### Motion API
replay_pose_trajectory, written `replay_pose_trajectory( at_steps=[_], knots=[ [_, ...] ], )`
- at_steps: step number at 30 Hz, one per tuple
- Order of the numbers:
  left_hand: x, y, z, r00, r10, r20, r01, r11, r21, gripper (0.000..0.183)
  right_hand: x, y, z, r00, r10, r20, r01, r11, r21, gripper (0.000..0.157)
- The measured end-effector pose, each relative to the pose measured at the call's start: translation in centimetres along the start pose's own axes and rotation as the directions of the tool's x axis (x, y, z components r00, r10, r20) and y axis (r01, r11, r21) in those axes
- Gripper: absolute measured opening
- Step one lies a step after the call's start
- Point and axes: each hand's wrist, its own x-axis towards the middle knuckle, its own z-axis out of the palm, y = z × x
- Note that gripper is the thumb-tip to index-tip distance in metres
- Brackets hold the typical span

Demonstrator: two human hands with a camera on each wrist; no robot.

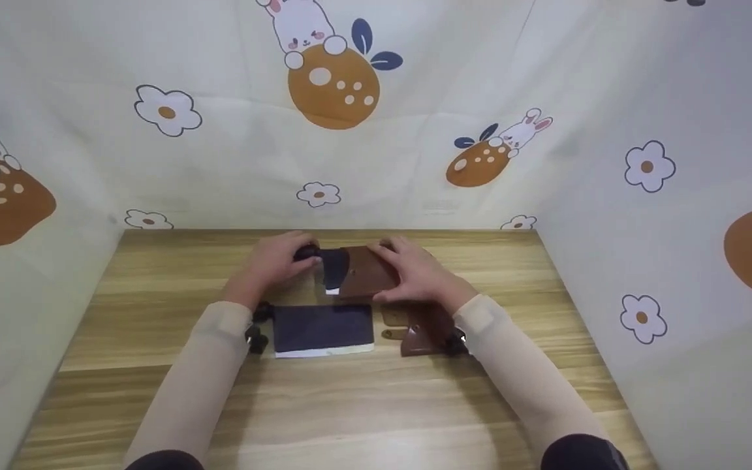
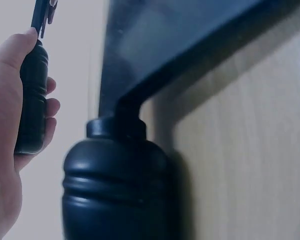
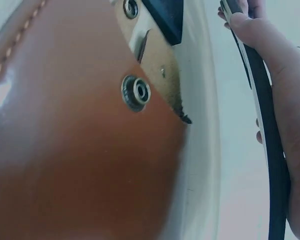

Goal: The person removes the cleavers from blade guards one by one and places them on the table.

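My left hand (image 1: 275, 261) grips the black ridged handle (image 2: 34, 95) of a cleaver (image 1: 333, 266) near the back of the table. A brown leather sheath (image 1: 369, 273) covers most of its dark blade, leaving a strip by the handle bare. On the sheath's far end, my right hand (image 1: 418, 273) holds it between thumb and fingers. A second cleaver (image 1: 324, 328) lies nearer, its dark blade uncovered with a pale edge; its black handle (image 2: 120, 187) is large in the left wrist view. Below my right wrist lies another brown sheath (image 1: 425, 331), with metal snaps and stitching in the right wrist view.
The wooden table (image 1: 324, 405) carries these things in its back half. Pale cloth (image 1: 232, 156) printed with rabbits and flowers walls it in at the back and both sides. The second sheath's small strap (image 1: 392, 334) points left, toward the bare cleaver.
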Motion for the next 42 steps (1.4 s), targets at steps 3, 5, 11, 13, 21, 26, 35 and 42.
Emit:
replay_pose_trajectory(
  at_steps=[3, 5, 11, 13, 21, 26, 35, 42],
  knots=[
    [-0.1, 0.1, -0.3, 1.000, 0.008, -0.006, -0.008, 1.000, -0.004, 0.040, -0.1, -0.2, -0.3, 1.000, -0.001, -0.008, 0.001, 1.000, 0.005, 0.116],
    [-0.1, 0.2, -0.4, 1.000, 0.021, -0.015, -0.020, 1.000, 0.000, 0.041, -0.2, -0.3, -0.5, 1.000, -0.001, -0.013, 0.001, 1.000, 0.014, 0.115],
    [-0.1, 0.4, -1.0, 0.998, 0.051, -0.039, -0.050, 0.998, 0.023, 0.044, -0.3, -0.4, -0.8, 1.000, -0.013, -0.028, 0.014, 1.000, 0.014, 0.111],
    [-0.1, 0.4, -1.1, 0.998, 0.053, -0.042, -0.052, 0.998, 0.029, 0.044, -0.3, -0.4, -0.8, 0.999, -0.012, -0.030, 0.012, 1.000, 0.011, 0.111],
    [-0.3, 0.8, -1.2, 0.999, 0.030, -0.037, -0.029, 0.999, 0.025, 0.042, -0.6, -0.2, -0.5, 0.999, 0.013, -0.031, -0.013, 1.000, 0.013, 0.114],
    [-0.4, 1.1, -1.6, 0.999, 0.031, -0.037, -0.030, 0.999, 0.028, 0.043, -0.7, 0.0, -0.6, 0.999, -0.002, -0.049, 0.003, 1.000, 0.018, 0.115],
    [-0.5, 1.1, -1.8, 0.998, 0.037, -0.049, -0.035, 0.999, 0.025, 0.046, -0.6, -0.2, -1.1, 0.998, -0.018, -0.058, 0.019, 1.000, 0.024, 0.115],
    [-0.7, 1.3, -2.0, 0.998, 0.029, -0.048, -0.029, 0.999, 0.015, 0.048, -0.7, -0.3, -1.5, 0.997, -0.029, -0.065, 0.030, 0.999, 0.017, 0.114]
  ],
)
